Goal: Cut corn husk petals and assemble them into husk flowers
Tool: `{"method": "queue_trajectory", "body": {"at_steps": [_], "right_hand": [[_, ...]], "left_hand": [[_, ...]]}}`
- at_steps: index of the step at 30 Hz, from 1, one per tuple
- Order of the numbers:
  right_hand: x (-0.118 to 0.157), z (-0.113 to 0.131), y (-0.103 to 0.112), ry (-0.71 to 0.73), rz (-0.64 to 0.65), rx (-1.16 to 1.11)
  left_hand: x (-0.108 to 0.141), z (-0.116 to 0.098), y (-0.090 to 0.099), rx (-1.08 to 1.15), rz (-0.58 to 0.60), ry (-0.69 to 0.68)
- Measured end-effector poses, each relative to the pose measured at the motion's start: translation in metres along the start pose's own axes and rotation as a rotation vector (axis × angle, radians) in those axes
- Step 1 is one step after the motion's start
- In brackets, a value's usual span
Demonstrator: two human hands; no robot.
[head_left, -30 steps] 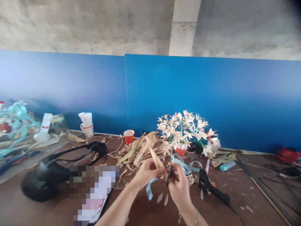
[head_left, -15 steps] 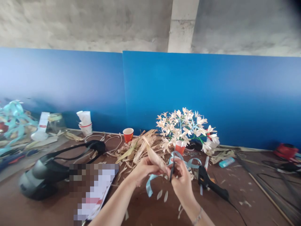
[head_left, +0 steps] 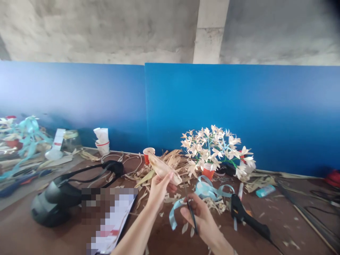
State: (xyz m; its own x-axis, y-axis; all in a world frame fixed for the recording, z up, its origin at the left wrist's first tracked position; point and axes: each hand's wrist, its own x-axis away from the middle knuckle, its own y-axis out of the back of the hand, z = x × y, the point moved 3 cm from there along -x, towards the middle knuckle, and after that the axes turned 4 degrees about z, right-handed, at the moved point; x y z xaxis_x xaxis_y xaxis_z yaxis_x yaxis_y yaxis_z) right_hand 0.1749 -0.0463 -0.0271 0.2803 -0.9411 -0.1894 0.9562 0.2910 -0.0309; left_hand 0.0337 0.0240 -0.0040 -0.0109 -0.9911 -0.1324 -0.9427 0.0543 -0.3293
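My left hand (head_left: 162,186) is closed around a pale dried corn husk (head_left: 164,169), which slants up and to the left. To its right and lower, my right hand (head_left: 203,219) grips slim dark scissors (head_left: 192,216), partly hidden by the fingers, apart from the husk. Light blue ribbon (head_left: 173,216) curls beside and behind the right hand. Cut petal-shaped husk pieces (head_left: 185,228) lie on the table under it. A bunch of cream husk flowers (head_left: 212,150) stands behind in a red paper cup (head_left: 208,174).
A black glue gun (head_left: 248,217) with a cord lies at the right. Loose husks (head_left: 174,159) are heaped behind the hands, near another red cup (head_left: 147,158). A black headset (head_left: 53,205) and a blurred-out white sheet (head_left: 117,219) are at the left. A blue panel (head_left: 225,95) stands along the back.
My left hand has lifted the husk up and to the left. My right hand has moved lower with the scissors, so the hands are farther apart. The view has shifted slightly.
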Motion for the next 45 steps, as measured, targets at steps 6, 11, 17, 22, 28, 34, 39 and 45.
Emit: {"method": "queue_trajectory", "body": {"at_steps": [6, 11, 17, 22, 28, 34, 39, 45], "right_hand": [[-0.001, -0.007, -0.009, -0.015, 0.064, -0.111], [-0.003, -0.011, -0.006, -0.02, 0.032, -0.111], [-0.004, -0.007, -0.006, -0.035, 0.014, -0.1], [-0.004, -0.004, -0.007, -0.048, -0.005, -0.076], [-0.003, -0.004, -0.007, -0.055, -0.029, -0.069], [-0.002, -0.002, -0.006, -0.03, -0.04, -0.062], [-0.003, -0.005, -0.001, -0.063, -0.036, -0.037], [-0.004, -0.002, 0.0, -0.111, -0.018, -0.019]], "left_hand": [[0.006, 0.0, -0.009, 0.016, 0.004, 0.008], [0.007, 0.005, -0.018, -0.055, 0.056, 0.074], [0.008, 0.007, -0.019, -0.1, 0.008, 0.084], [0.011, 0.003, -0.022, -0.126, -0.016, 0.047], [0.015, 0.0, -0.024, -0.124, -0.019, 0.04], [0.012, 0.003, -0.023, -0.081, 0.0, 0.084], [0.011, 0.004, -0.02, -0.107, 0.002, 0.105], [0.01, 0.004, -0.017, -0.131, 0.0, 0.082]]}}
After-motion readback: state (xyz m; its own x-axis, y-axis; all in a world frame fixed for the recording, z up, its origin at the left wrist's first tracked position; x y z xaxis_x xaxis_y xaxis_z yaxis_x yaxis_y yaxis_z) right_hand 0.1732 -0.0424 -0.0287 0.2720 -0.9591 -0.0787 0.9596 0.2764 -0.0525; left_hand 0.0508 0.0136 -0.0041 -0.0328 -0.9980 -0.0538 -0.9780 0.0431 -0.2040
